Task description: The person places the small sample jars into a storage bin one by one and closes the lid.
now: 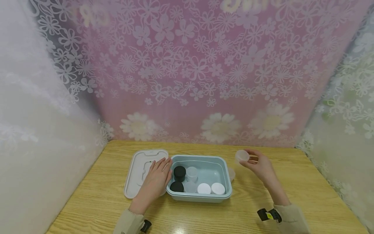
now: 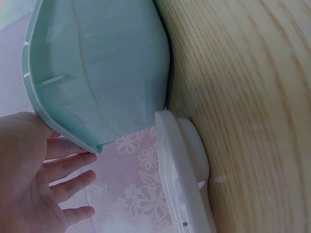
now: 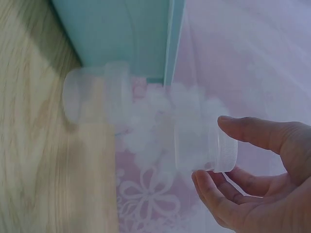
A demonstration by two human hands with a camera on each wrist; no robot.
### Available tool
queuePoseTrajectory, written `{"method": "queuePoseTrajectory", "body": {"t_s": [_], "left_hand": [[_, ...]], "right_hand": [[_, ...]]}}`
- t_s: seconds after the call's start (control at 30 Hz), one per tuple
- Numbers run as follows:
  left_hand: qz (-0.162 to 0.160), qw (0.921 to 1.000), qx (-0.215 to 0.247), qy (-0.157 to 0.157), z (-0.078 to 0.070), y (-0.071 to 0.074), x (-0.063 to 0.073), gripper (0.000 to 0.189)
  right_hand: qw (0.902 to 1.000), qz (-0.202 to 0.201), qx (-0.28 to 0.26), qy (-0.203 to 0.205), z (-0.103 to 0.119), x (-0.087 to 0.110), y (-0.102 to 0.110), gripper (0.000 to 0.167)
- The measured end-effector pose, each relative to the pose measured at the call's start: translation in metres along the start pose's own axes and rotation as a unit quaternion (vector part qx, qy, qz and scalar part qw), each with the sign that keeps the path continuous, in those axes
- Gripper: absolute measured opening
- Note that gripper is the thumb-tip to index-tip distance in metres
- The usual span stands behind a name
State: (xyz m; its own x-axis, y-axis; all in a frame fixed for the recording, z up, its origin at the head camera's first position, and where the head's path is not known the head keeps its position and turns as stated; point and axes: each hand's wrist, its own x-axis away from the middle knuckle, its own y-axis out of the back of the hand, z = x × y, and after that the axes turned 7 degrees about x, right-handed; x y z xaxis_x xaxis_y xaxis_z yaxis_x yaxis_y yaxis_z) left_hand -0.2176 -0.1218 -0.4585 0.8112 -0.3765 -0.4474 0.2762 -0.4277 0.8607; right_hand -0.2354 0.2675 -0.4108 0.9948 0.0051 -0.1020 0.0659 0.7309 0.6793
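A light blue plastic bin [image 1: 201, 197] stands on the table with several small round jars inside. Two black-lidded jars [image 1: 179, 172] are at its left, white-lidded jars [image 1: 218, 188] at the near right, and translucent jars [image 1: 191, 174] between. My left hand [image 1: 158, 177] rests against the bin's left rim, fingers spread and nearly straight. Off the bin's right side, my right hand [image 1: 261, 165] pinches a clear jar [image 3: 201, 145] by its ridged lid, above the table. Another translucent jar [image 3: 95, 94] stands on the table close by the bin's right wall.
A white lid [image 1: 137, 174] lies on the wooden table [image 1: 99, 201] left of the bin, partly under my left forearm in the head view. Flowered pink cloth [image 1: 187, 81] hangs behind the table, with pale cloth at both sides.
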Motion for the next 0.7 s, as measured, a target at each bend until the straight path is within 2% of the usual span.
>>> {"method": "queuePoseTrajectory", "body": {"t_s": [0.17,0.37,0.7], "left_hand": [[-0.002,1.0000,0.005,-0.001,-0.001,0.001,0.000,0.042],[-0.007,0.9999,0.008,-0.005,-0.001,0.001,-0.001,0.040],[-0.016,0.9998,0.007,-0.011,0.000,0.001,0.000,0.040]], "right_hand": [[0.9997,-0.001,-0.008,0.021,0.017,0.003,-0.007,0.062],[0.9991,0.023,-0.013,0.033,0.035,0.006,-0.023,0.062],[0.9965,0.038,-0.016,0.073,0.048,0.002,-0.057,0.055]]}}
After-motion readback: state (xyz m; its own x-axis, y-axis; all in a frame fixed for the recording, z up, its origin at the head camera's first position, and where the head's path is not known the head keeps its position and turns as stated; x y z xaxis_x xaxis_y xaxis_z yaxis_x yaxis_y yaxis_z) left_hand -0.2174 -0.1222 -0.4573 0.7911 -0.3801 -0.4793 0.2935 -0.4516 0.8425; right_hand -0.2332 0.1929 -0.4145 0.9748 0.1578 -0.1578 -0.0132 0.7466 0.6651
